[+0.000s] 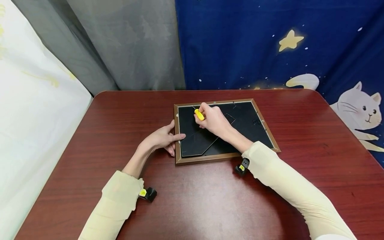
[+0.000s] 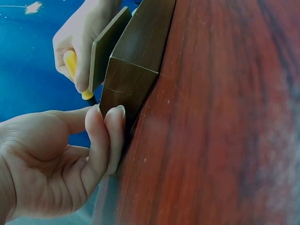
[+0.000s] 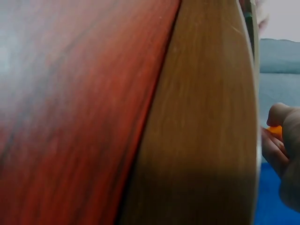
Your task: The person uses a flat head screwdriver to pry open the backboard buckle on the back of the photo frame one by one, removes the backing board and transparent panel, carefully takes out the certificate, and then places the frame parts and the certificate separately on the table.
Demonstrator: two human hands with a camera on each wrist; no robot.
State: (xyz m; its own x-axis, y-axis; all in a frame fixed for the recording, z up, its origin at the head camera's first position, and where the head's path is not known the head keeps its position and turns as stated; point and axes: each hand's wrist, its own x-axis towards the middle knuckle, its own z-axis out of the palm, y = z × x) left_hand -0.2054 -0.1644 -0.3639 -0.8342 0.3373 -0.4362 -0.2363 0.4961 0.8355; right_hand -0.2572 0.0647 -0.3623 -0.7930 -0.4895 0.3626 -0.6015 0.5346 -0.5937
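We are seeing one picture frame (image 1: 225, 133) lying face-down mid-table (image 1: 120, 133), open room all around. Left hand (image 1: 162, 138) bracing frame's left edge, fingers (image 2: 110, 136) straight. Right hand (image 1: 213, 120) gripping one yellow screwdriver (image 1: 199, 114) at far-left corner. Left wrist view showing raised backing board (image 2: 108, 47).

One picture frame (image 1: 223, 156), one yellow-handled screwdriver (image 1: 199, 114), two hands, left (image 1: 162, 138) and right (image 1: 213, 120), and one desk (image 1: 192, 200).

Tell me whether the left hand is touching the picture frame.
Touching. The left wrist view shows the left hand with fingertips pressed against the picture frame corner.
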